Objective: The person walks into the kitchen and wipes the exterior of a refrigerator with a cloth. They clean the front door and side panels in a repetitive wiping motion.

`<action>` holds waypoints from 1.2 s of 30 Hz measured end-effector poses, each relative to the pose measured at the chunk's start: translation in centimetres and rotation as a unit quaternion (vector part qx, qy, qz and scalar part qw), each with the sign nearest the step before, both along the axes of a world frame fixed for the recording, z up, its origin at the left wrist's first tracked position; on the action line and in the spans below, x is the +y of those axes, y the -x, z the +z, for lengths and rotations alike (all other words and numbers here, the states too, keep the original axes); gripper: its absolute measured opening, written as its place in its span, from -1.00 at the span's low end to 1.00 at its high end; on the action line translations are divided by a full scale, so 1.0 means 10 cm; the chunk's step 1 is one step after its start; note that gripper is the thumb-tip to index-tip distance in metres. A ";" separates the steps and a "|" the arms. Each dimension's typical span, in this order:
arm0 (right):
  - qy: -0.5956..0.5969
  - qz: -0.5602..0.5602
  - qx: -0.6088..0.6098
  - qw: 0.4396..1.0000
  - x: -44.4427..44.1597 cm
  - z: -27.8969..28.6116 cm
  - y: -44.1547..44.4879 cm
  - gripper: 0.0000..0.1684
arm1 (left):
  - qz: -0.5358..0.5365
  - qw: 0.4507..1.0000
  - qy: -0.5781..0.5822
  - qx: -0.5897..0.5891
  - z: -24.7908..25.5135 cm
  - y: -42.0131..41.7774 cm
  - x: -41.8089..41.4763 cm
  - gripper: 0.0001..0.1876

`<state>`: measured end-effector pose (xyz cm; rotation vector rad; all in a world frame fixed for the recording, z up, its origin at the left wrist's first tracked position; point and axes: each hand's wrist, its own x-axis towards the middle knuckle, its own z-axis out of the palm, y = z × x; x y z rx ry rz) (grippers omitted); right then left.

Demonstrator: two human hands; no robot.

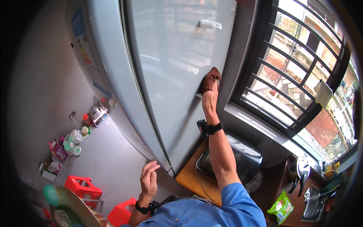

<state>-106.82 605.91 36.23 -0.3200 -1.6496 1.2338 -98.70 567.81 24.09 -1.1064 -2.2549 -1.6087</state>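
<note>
My right hand [213, 83] reaches up to the side panel of a pale, glossy refrigerator [170, 56], holding a reddish-brown cloth [210, 81] against it near the panel's far edge. The cloth covers most of the fingers. A white plastic hook or handle [210, 24] is fixed to the same panel, farther up. My left hand [149, 177] hangs low by the refrigerator's near bottom corner, fingers loosely bent and apart, with nothing in it. Both wrists wear black bands.
Below my right arm, a black oven-like appliance [244, 159] stands on a wooden table [188, 181]. Right: a barred window [283, 62], a counter with a sink [313, 204] and a green packet [281, 207]. Red plastic stools [83, 187] stand at lower left, kitchen items along the wall.
</note>
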 end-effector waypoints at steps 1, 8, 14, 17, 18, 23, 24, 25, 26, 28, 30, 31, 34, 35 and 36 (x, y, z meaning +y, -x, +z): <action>-0.005 -0.019 0.007 1.000 -0.02 0.06 -0.01 -0.37 | -0.002 1.000 0.004 -0.003 0.02 -0.06 0.03 -0.72; 0.243 0.484 0.058 0.839 -1.80 -0.59 -0.64 -0.38 | -0.059 0.985 0.004 -0.164 -0.27 -0.15 0.11 -0.69; 0.515 0.649 0.024 0.559 -1.77 -0.47 -1.62 -0.31 | -0.177 0.789 -0.220 -0.546 -0.28 -0.21 0.42 -0.25; 0.379 0.589 -0.067 0.710 -1.56 -0.67 -1.93 -0.29 | -0.353 0.618 -0.254 -0.655 -0.07 -0.23 0.51 -0.21; 0.285 0.542 -0.116 0.782 -1.47 -0.87 -1.97 -0.29 | -0.406 0.555 -0.259 -0.678 -0.07 -0.22 0.50 -0.22; -0.286 0.238 -0.247 0.895 -1.12 -1.27 -2.11 -0.53 | -0.327 0.618 -0.179 -0.692 -0.35 -0.26 0.45 -0.22; 0.123 0.418 -0.137 0.889 -1.09 -1.29 -2.22 -0.54 | -0.335 0.656 -0.140 -0.661 -0.48 -0.23 0.45 -0.28; 0.079 0.399 -0.164 0.899 -1.02 -1.33 -2.22 -0.54 | -0.342 0.692 -0.100 -0.628 -0.53 -0.22 0.46 -0.33; 0.036 0.379 -0.191 0.905 -0.96 -1.35 -2.23 -0.55 | -0.322 0.714 -0.047 -0.620 -0.56 -0.21 0.46 -0.38; 0.211 0.434 -0.178 0.858 -0.93 -1.33 -2.35 -0.43 | -0.279 0.752 0.060 -0.594 -0.59 -0.18 0.49 -0.45; 0.264 0.463 -0.163 0.830 -0.94 -1.31 -2.39 -0.30 | -0.276 0.830 0.098 -0.474 -0.61 -0.24 0.53 -0.52; 0.240 0.497 -0.100 0.828 -1.06 -0.98 -2.39 -0.10 | -0.273 0.865 0.099 -0.409 -0.55 -0.27 0.58 -0.52; 0.215 0.517 -0.045 0.827 -1.21 -1.13 -2.34 0.00 | -0.308 0.871 0.066 -0.378 -0.49 -0.30 0.67 -0.55; 0.232 0.523 -0.057 0.818 -1.25 -1.08 -2.35 -0.04 | -0.301 0.870 0.058 -0.387 -0.45 -0.31 0.70 -0.55; 0.225 0.518 -0.065 0.822 -1.24 -1.07 -2.32 -0.08 | -0.295 0.868 0.049 -0.397 -0.43 -0.32 0.71 -0.56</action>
